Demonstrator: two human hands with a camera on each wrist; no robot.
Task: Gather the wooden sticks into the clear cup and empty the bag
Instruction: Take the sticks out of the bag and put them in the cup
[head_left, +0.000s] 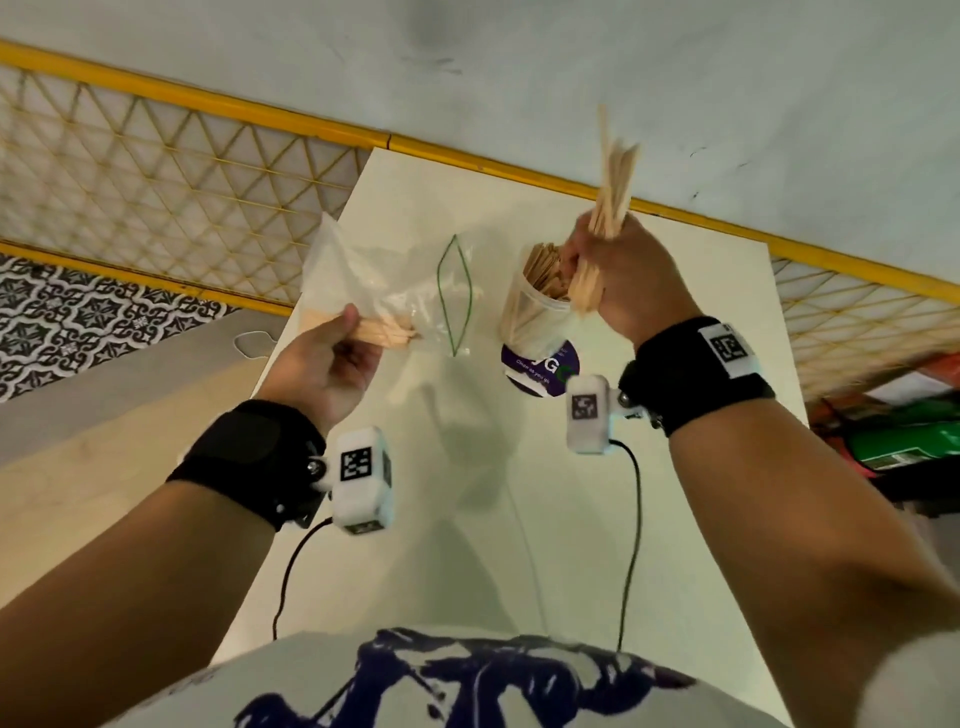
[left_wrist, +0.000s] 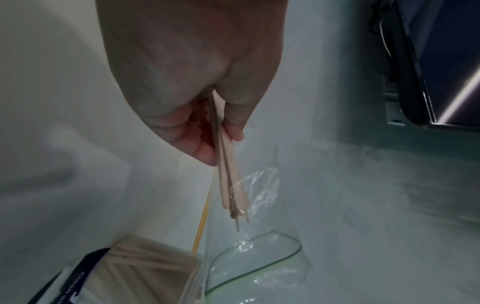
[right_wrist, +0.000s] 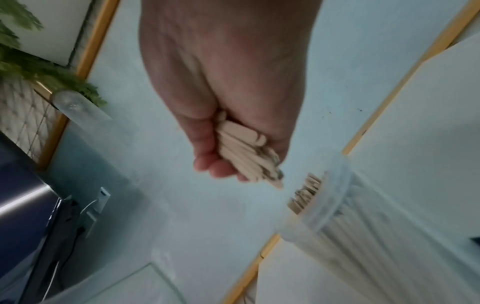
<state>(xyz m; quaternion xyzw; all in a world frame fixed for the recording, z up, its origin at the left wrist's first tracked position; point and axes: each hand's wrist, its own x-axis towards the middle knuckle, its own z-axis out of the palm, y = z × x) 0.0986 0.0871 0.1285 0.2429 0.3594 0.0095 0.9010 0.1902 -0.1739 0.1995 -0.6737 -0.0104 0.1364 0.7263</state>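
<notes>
My left hand (head_left: 332, 358) holds a clear zip bag (head_left: 379, 280) above the table, pinching it together with the few wooden sticks (head_left: 384, 330) still inside. In the left wrist view those sticks (left_wrist: 228, 185) hang from my thumb and fingers inside the bag (left_wrist: 259, 257), whose green-edged mouth gapes open. My right hand (head_left: 618, 270) grips a bundle of sticks (head_left: 615, 182) just above the clear cup (head_left: 535, 306), which is packed with sticks and stands on a purple coaster (head_left: 540, 369). The right wrist view shows the bundle (right_wrist: 246, 152) beside the cup's rim (right_wrist: 335, 185).
The white table (head_left: 467, 493) runs from my body to the pale wall. A yellow-framed lattice fence (head_left: 156, 171) stands to the left and right. Green and red items (head_left: 904, 441) lie off the table's right edge. Two camera cables (head_left: 631, 545) hang from my wrists.
</notes>
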